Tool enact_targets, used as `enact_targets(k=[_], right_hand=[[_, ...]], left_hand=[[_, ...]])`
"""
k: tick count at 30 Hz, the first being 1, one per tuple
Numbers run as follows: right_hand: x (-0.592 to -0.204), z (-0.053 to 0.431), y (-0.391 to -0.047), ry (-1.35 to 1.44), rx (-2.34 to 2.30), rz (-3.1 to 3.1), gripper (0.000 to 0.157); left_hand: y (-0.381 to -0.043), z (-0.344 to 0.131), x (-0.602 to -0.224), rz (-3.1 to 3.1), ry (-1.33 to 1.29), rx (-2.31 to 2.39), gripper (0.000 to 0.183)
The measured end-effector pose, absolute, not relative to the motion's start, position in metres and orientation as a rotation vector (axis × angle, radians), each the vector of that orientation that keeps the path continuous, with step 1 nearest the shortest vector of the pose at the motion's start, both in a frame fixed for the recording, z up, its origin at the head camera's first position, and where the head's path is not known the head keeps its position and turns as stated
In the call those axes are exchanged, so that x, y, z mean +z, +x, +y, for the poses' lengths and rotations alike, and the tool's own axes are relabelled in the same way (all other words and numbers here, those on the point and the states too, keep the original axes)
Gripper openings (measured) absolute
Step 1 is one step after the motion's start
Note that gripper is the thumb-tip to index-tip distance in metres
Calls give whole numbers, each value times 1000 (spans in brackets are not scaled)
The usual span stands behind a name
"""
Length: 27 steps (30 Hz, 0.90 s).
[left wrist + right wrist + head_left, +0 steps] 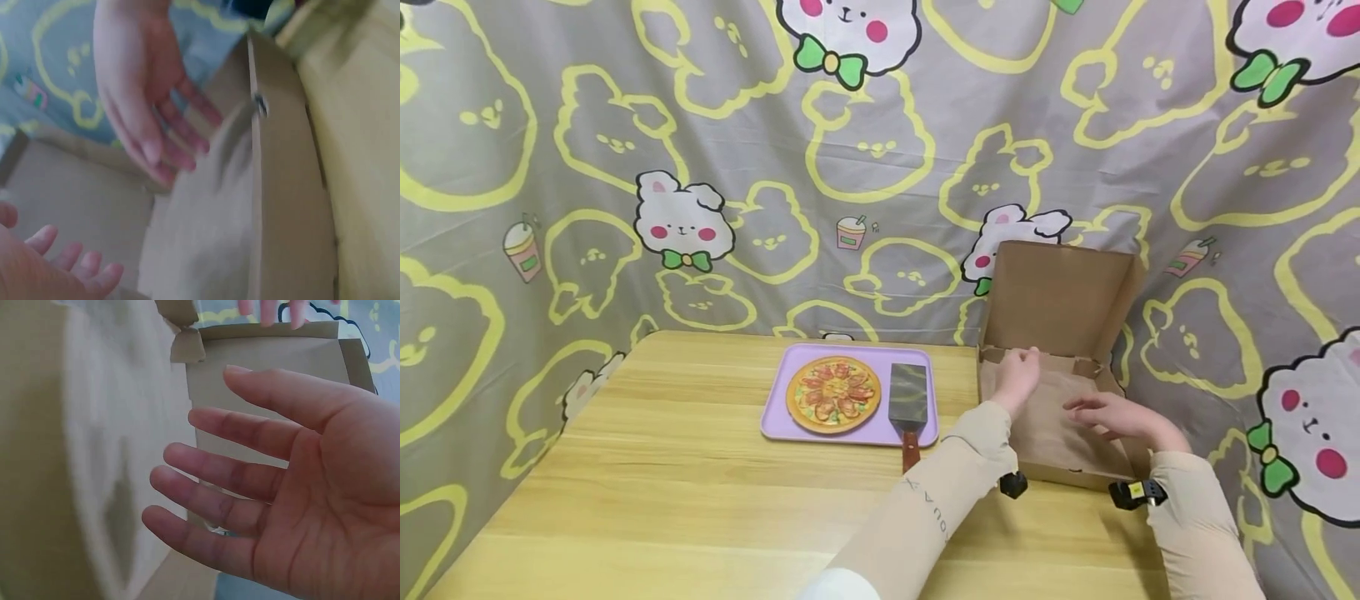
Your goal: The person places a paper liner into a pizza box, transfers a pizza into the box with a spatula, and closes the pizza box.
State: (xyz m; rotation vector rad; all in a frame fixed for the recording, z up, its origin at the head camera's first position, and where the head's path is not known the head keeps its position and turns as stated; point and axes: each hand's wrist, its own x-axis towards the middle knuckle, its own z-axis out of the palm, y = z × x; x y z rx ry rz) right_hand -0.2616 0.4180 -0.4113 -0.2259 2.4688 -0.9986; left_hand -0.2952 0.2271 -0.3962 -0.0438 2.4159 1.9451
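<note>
A cardboard pizza box (1067, 477) lies with its lid (1060, 300) raised against the curtain. A sheet of brown paper (1043, 425) lines its inside. Over the left part of the box is my left hand (1018, 379), fingers loosely bent and holding nothing; its fingertips (87, 265) show in the left wrist view. My right hand (1116, 415) hovers above the right half of the box, its fingers spread apart and the palm bare in the right wrist view (294, 481).
Left of the box, a purple tray (775, 421) holds a pizza (833, 395) and a wide metal spatula (908, 396) whose wooden handle overhangs the tray's front edge. All stand on a wooden table (700, 475) backed by a patterned curtain (760, 150).
</note>
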Motion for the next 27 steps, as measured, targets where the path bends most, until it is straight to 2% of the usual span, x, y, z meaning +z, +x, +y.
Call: enact_targets(k=[5,11,16,27], right_hand=[[-426,416,-253,-251,-1127,2361,47],[-444,413,-251,-232,-1249,2203,40],[-449,412,-250,-239,-1294,2145,38],[-440,427,-236,-193,-922,2660,28]], left_hand=[[-315,227,-410,2448,-25,1813,39],[-323,229,-434,1988,30,2011,52],[-323,224,-447,1814,-81,2006,57],[-327,213,-444,1866,-175,1947,66]])
